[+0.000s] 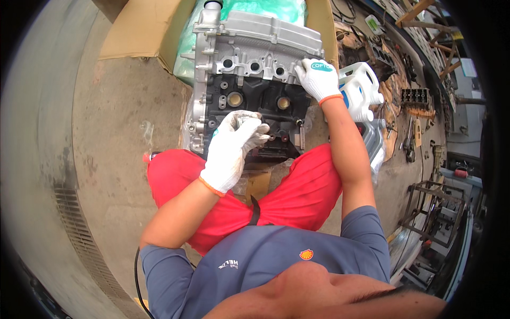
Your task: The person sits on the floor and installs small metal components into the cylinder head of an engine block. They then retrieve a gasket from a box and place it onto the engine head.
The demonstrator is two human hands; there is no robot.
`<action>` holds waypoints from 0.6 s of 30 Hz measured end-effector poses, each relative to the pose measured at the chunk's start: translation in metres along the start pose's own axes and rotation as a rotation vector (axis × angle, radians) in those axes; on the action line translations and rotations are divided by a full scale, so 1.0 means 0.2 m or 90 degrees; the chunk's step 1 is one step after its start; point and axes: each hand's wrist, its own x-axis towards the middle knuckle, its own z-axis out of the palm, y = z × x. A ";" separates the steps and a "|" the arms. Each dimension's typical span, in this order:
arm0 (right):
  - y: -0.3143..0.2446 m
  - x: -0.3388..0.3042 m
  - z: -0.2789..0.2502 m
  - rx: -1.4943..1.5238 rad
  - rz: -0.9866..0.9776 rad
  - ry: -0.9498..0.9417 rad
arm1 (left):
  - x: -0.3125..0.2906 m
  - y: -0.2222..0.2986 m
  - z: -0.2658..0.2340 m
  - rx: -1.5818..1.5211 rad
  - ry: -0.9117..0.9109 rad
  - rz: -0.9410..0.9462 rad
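An engine (255, 98) stands in front of me, with a silver cylinder head (265, 48) on top and a black block below. Round ports line the head, and brass-coloured plugs sit in the block. My right hand (319, 80), in a white knit glove, grips the right edge of the head with bent fingers. In front of the block's lower middle is my left hand (231, 149), gloved too, its fingers drawn together as in a pinch. Whatever those fingertips hold is too small and too covered to name.
Behind the engine lies an open cardboard box (143, 32) with green plastic film (265, 6). White jugs (358, 87) and a grey jug (376, 135) stand to the right, near engine parts (417, 101) and tools (409, 141). A floor grate (79, 228) runs at left.
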 end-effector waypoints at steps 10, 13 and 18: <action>-0.06 0.07 -0.07 0.022 0.106 -0.218 | -0.01 0.01 0.02 0.044 0.018 -0.035; -0.06 0.03 -0.07 -0.035 0.043 -0.044 | -0.01 0.02 0.01 0.053 0.011 -0.045; -0.06 0.04 -0.05 -0.009 0.075 -0.185 | 0.00 0.00 -0.01 0.027 -0.012 -0.039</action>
